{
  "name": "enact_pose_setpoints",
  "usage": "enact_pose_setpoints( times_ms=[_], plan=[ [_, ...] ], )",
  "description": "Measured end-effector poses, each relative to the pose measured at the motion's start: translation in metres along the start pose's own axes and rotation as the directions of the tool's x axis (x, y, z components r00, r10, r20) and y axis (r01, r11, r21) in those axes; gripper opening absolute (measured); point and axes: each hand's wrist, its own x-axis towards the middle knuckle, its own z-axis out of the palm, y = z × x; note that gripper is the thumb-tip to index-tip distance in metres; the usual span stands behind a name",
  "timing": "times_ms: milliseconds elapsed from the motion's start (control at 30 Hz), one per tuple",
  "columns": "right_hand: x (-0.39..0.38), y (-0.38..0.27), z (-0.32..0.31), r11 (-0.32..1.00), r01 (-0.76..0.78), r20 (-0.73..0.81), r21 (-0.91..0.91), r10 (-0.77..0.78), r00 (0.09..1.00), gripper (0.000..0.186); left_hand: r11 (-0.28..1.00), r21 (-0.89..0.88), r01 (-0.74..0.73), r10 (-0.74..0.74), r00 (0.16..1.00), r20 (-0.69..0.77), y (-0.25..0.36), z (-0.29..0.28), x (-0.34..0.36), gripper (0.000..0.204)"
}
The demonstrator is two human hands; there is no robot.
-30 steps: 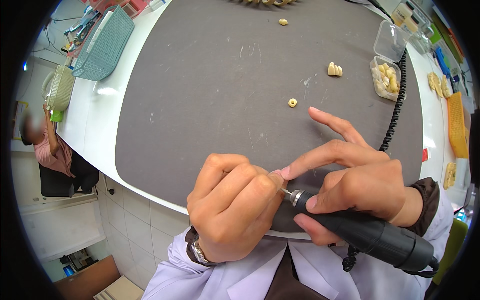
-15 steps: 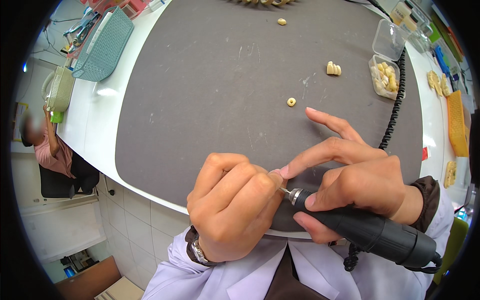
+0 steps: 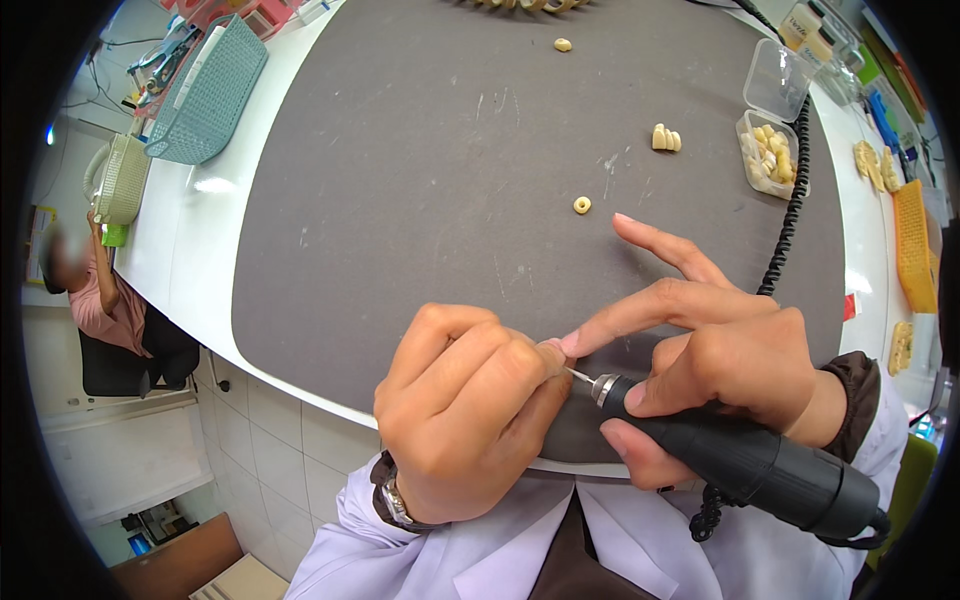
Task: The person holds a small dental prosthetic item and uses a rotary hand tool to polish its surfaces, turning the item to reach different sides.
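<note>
My left hand (image 3: 465, 415) is closed in a pinch just above the mat's near edge; whatever it grips is hidden. My right hand (image 3: 730, 360) holds a black rotary handpiece (image 3: 750, 470), its thin metal bit (image 3: 582, 376) pointing into the left fingertips. One right fingertip rests against my left thumb, while another finger stretches over the grey mat (image 3: 420, 180). Beyond my hands lie a cream ring-shaped piece (image 3: 582, 205), a cream block of joined tooth shapes (image 3: 666, 138) and a small cream piece (image 3: 563, 45).
An open clear box of cream pieces (image 3: 768, 158) and a coiled cord (image 3: 787, 220) are at the right, beside bottles (image 3: 805, 25) and a yellow basket (image 3: 915, 240). At the left are a teal basket (image 3: 205, 90) and, beyond the white table edge, a seated person (image 3: 125, 310) in pink.
The handpiece has shifted slightly right, with more of its thin bit showing outside my left fingertips. My left hand stays pinched in nearly the same place.
</note>
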Motion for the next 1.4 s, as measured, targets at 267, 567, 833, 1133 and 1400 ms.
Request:
enact_pose_setpoints(
  times_ms=[267, 567, 833, 1133, 1400],
  plan=[
    [0.0004, 0.0016, 0.0007, 1.0, 0.014, -0.006, -0.002, -0.014, 1.0, 0.023, 1.0, -0.01, 0.016, -0.016, 1.0, 0.002, -0.0004, -0.0004, 0.0001, 0.029],
    [-0.0001, 0.0022, 0.0002, 1.0, -0.006, -0.007, 0.022, 0.006, 1.0, 0.023, 0.999, -0.013, 0.029, -0.029, 1.0, 0.007, -0.0009, -0.0005, -0.0002, 0.03],
    [-0.0017, 0.0028, 0.002, 1.0, 0.001, -0.031, 0.013, -0.001, 1.0, 0.022, 0.998, -0.028, 0.063, -0.062, 0.998, 0.006, 0.0005, -0.0006, -0.0007, 0.029],
    [-0.0005, 0.003, 0.0026, 1.0, 0.026, -0.027, -0.006, -0.026, 0.999, 0.021, 0.998, -0.024, 0.057, -0.057, 0.998, -0.011, -0.0002, 0.0008, -0.0016, 0.027],
    [-0.0011, 0.0034, 0.0037, 1.0, 0.018, -0.043, 0.007, -0.018, 0.999, 0.021, 0.998, -0.023, 0.064, -0.064, 0.998, -0.009, 0.0002, 0.0008, -0.0019, 0.027]
  ],
)
